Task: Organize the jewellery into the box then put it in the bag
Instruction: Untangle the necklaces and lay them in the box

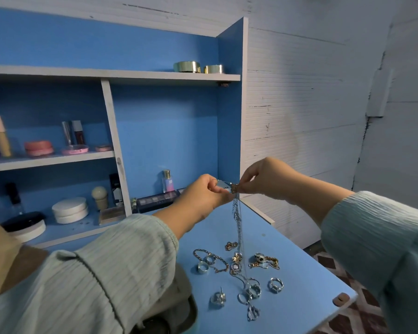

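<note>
My left hand (204,194) and my right hand (263,180) are raised above the blue table (299,273), both pinching the top of a silver chain necklace (237,220) that hangs straight down between them. Under it, loose jewellery lies spread on the table: silver rings (275,285), a chain bracelet (211,259), a gold bracelet (267,261) and a small gold piece (231,245). A grey-beige bag (179,307) shows partly under my left sleeve at the bottom edge. I see no jewellery box.
Blue shelving stands behind the table with cosmetics: white round jars (70,210), a perfume bottle (167,180), an eyeshadow palette (158,200) and gold tins (187,67) on the top shelf. The table's right edge drops to a patterned floor (333,261).
</note>
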